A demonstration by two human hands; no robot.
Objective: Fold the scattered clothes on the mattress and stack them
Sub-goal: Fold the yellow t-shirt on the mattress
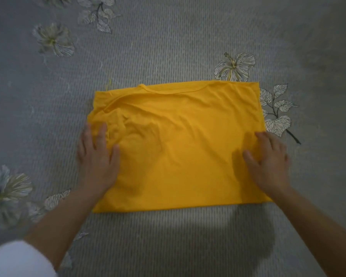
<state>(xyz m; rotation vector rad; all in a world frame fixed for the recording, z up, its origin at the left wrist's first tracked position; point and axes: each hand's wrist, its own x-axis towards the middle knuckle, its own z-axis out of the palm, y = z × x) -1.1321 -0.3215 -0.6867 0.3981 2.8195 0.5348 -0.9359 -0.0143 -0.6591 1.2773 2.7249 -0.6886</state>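
A yellow garment [178,144] lies folded into a wide rectangle in the middle of the grey mattress [168,47]. Its left part is creased and bunched; the right part is smoother. My left hand [98,156] rests flat on the garment's left edge, fingers spread, partly over the sheet. My right hand [268,162] lies flat on the garment's right side, fingers apart. Neither hand grips the cloth. No other clothes are in view.
The mattress cover is grey, ribbed, with printed white flowers [235,66] and leaves [276,114] around the garment. A white sleeve [18,258] shows at the bottom left. My head's shadow falls on the sheet just below the garment.
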